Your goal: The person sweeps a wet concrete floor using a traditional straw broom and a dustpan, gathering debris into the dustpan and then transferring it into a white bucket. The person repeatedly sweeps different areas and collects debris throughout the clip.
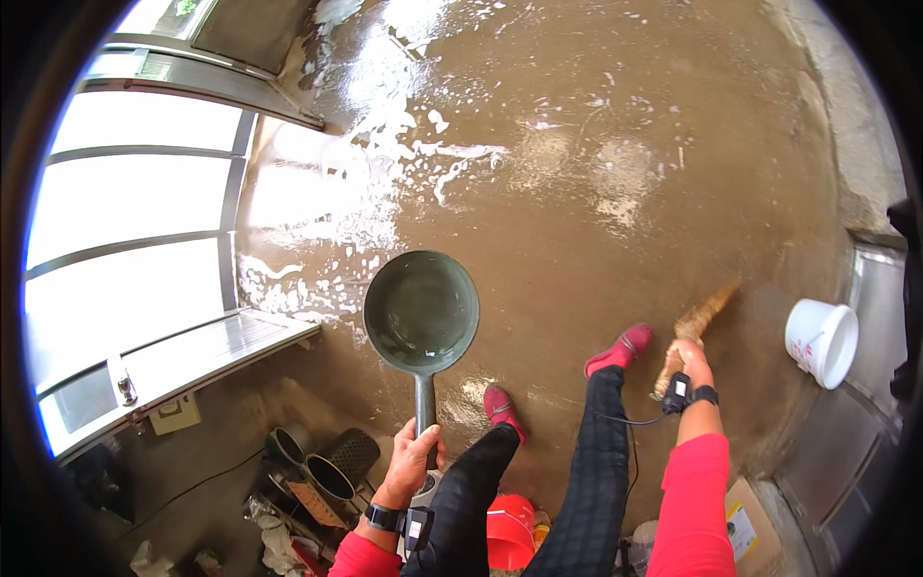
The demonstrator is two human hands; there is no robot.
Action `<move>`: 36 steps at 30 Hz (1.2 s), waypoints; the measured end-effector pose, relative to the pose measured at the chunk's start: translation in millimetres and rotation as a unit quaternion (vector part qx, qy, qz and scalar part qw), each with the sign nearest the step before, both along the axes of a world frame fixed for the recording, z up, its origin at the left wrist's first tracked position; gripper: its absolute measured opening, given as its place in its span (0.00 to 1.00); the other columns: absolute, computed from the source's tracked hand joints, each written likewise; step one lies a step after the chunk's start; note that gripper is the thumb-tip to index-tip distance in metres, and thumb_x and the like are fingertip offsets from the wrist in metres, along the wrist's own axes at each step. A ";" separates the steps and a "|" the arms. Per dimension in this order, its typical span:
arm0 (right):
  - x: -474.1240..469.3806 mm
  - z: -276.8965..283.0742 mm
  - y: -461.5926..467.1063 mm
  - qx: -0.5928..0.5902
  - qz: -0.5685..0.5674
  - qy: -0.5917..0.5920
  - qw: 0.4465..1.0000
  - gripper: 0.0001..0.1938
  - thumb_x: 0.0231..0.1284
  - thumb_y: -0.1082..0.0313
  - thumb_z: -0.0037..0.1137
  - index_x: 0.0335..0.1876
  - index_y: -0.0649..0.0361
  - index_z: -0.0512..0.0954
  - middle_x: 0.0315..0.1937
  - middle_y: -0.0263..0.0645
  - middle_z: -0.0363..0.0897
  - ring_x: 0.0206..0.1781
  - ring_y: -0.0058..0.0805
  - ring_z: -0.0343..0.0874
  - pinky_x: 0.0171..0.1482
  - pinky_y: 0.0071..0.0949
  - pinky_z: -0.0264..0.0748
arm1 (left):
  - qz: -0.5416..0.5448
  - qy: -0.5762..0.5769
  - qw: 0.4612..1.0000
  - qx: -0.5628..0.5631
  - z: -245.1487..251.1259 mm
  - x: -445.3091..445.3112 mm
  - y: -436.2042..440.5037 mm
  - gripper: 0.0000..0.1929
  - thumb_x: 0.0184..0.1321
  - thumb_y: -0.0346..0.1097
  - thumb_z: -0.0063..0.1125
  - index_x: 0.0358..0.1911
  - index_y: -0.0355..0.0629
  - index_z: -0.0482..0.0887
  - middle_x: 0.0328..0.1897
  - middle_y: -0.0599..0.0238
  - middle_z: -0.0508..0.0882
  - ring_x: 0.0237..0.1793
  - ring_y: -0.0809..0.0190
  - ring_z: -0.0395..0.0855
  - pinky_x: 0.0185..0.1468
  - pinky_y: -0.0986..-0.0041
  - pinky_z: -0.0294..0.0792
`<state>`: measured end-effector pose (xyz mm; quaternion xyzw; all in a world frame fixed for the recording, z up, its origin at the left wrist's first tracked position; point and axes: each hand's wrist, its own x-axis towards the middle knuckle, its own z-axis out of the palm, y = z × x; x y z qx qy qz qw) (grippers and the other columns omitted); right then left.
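Observation:
My left hand (412,461) grips the handle of a grey-green long-handled water dipper (421,314). Its round bowl is raised in front of me and seems to hold some clear liquid. At the right, my right hand (689,363) is closed around a short hand broom of straw-like fibre (703,314), its tip pointing away and to the right. Under both lies a wet brown floor (562,274), with white foam or bright reflections (389,187) spread towards the left. Whether the broom touches the floor, I cannot tell.
A white plastic bucket (815,342) is by the right wall. Between my legs stands a red bucket (509,530). Black cylindrical bins (346,461) and clutter crowd the lower left, below a door with glass panes (137,202). A cardboard box (750,530) sits lower right.

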<state>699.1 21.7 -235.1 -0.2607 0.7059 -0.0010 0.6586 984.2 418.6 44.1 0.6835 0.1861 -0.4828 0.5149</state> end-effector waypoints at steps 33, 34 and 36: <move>104.3 19.9 -122.9 -0.104 0.270 -0.074 0.954 0.45 0.41 0.76 0.49 0.72 0.44 0.48 0.41 0.59 0.77 0.49 0.54 0.76 0.49 0.42 0.74 | -0.250 0.019 0.967 0.040 -19.9 -69.8 -405.5 0.09 0.63 0.36 0.52 0.39 0.38 0.74 0.21 0.67 0.76 0.15 0.69 0.72 0.19 0.80 0.65; 119.1 26.7 -125.3 -0.128 0.281 -0.075 0.948 0.45 0.42 0.76 0.48 0.72 0.42 0.47 0.43 0.59 0.77 0.49 0.54 0.76 0.49 0.43 0.72 | -0.260 0.019 0.965 0.031 -17.8 -72.5 -418.3 0.08 0.63 0.36 0.52 0.39 0.38 0.74 0.21 0.67 0.76 0.15 0.70 0.71 0.18 0.80 0.65; 113.2 43.8 -135.6 -0.142 0.211 -0.102 0.962 0.45 0.41 0.76 0.49 0.71 0.43 0.48 0.44 0.55 0.77 0.49 0.53 0.76 0.51 0.41 0.72 | -0.293 0.001 0.956 0.030 -16.9 -76.0 -441.0 0.08 0.63 0.36 0.52 0.39 0.38 0.74 0.20 0.67 0.76 0.14 0.70 0.71 0.18 0.80 0.64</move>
